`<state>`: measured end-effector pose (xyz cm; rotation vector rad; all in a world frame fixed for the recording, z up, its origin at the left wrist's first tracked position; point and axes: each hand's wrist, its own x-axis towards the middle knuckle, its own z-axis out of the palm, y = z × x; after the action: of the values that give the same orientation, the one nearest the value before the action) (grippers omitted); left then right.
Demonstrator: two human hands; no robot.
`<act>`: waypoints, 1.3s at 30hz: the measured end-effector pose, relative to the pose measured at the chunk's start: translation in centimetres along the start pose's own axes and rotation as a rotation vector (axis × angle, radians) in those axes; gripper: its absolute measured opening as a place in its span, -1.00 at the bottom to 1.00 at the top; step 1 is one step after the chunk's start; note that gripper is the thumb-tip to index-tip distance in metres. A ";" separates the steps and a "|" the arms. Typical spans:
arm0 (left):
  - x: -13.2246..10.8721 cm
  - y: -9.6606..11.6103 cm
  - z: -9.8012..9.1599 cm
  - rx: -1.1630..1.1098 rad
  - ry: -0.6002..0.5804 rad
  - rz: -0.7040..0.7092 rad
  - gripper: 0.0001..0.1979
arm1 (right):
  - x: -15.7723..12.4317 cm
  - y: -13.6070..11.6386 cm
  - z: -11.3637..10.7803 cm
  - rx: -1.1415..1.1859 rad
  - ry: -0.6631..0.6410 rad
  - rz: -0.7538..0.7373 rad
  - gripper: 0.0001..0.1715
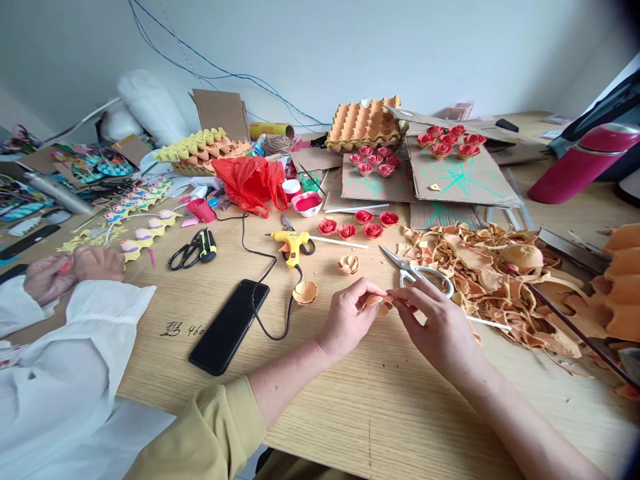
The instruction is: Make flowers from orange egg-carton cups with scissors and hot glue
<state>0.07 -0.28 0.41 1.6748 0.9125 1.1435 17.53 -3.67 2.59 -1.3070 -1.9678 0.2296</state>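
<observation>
Between my two hands, low over the wooden table, is a small orange egg-carton piece [373, 301]. My left hand [347, 317] pinches it, and the fingertips of my right hand [433, 320] close on its right side; the fingers partly hide it. Just beyond my left hand lie an unpainted carton flower [349, 265] and a shallow orange carton cup [305, 292]. White-handled scissors [425, 275] rest right behind my right hand. A yellow glue gun [291, 247] sits farther left, its black cord looping over a phone [230, 327].
Carton scraps [500, 280] are heaped at the right. Red-painted flowers [373, 230] stand beyond, more on cardboard [460, 177]. A paint bowl [307, 204], a red plastic bag [250, 180], egg trays [364, 123] and a pink bottle [583, 163] stand around. At left, a co-worker's hands [97, 263] hold something.
</observation>
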 end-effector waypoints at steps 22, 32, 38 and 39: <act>0.2 -0.4 0.2 -0.119 0.027 -0.054 -0.95 | 0.1 0.0 0.2 0.050 0.022 0.020 -0.82; 0.3 -0.3 0.3 -0.149 0.037 -0.074 -0.93 | 0.0 0.1 0.3 -0.007 0.027 -0.026 -0.79; 0.2 -0.3 0.4 -0.156 0.029 -0.118 -0.93 | 0.1 -0.1 0.3 -0.056 0.040 -0.022 -0.82; 0.2 -0.3 0.4 -0.153 0.027 -0.117 -0.93 | 0.1 -0.2 0.3 -0.067 0.042 -0.022 -0.83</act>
<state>0.52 -0.12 0.13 1.4669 0.9042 1.1294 17.18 -3.64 2.50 -1.3214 -1.9683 0.1253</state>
